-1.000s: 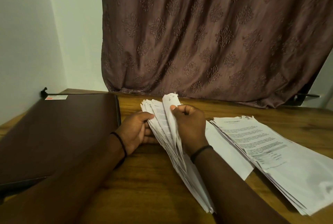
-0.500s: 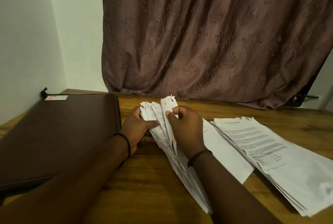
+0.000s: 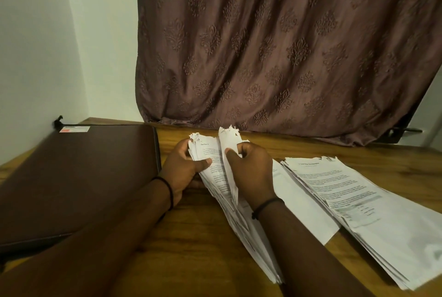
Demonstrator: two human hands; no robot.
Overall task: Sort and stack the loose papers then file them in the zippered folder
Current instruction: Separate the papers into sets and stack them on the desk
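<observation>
Brown curtain (image 3: 287, 45) is hanging behind the wooden bench (image 3: 191, 249). Left hand (image 3: 184, 170) is gripping the paper bundle (image 3: 212, 165); right hand (image 3: 251, 170) is pinching one sheet (image 3: 228, 138), stacked papers (image 3: 358, 201) lying right, folder (image 3: 83, 177) left.

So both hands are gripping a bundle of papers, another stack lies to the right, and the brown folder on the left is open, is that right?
Not quite: the head view shows the brown folder lying closed on the left. The rest holds: the left hand and right hand grip the bundle of papers, and another stack lies to the right.
</observation>
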